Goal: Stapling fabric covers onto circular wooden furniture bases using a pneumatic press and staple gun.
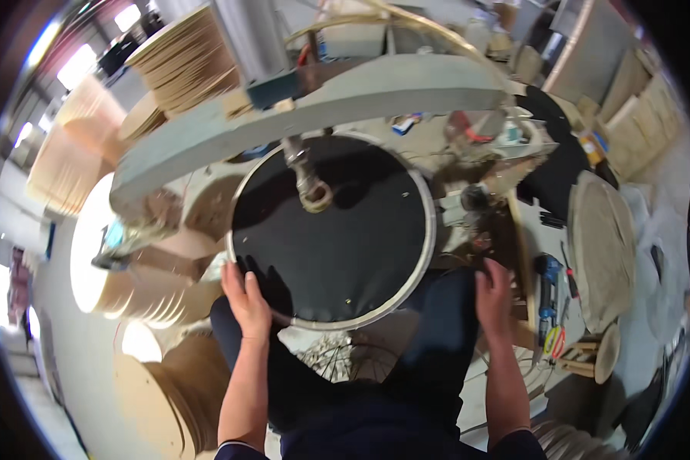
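In the head view, hands well apart. Left hand [247, 305] unclenched, fingers extended at the lower-left rim of a round black panel [330, 253]; firmness of contact impossible to tell. Right hand [496, 295] beyond the panel's right rim, near the knee, fingers loosely extended. Over the panel's upper half, a metal fitting [314, 198] below a grey beam [360, 103]. Blue power tool [546, 287] along the left edge of the counter [530, 221].

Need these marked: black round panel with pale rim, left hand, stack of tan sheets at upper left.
Black round panel [337, 249]: head view, dark face near its centre.
Left hand [248, 305]: head view, back of the hand.
Stack of tan sheets [182, 60]: head view, layered side edges.
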`<action>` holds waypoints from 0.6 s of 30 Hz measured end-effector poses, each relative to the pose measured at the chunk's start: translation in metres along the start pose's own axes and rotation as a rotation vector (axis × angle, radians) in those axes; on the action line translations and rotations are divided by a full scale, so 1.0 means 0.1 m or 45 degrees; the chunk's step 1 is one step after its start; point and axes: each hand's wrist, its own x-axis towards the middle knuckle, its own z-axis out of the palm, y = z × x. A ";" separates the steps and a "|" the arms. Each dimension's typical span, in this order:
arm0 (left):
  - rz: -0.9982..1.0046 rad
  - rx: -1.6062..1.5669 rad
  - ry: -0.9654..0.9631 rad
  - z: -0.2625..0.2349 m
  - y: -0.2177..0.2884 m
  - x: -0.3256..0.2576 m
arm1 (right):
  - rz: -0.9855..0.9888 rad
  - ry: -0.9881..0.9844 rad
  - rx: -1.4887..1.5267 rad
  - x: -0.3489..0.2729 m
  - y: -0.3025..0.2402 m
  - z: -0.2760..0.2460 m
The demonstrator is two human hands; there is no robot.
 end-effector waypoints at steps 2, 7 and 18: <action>0.061 0.154 -0.049 0.13 0.08 0.27 | -0.040 0.006 0.169 0.18 -0.29 0.18; 0.209 0.343 -0.082 0.46 0.06 0.66 | -0.276 0.001 0.206 0.74 -0.71 0.52; 0.179 0.548 -0.054 0.50 0.31 0.48 | -0.193 -0.033 -0.143 1.79 -0.94 1.43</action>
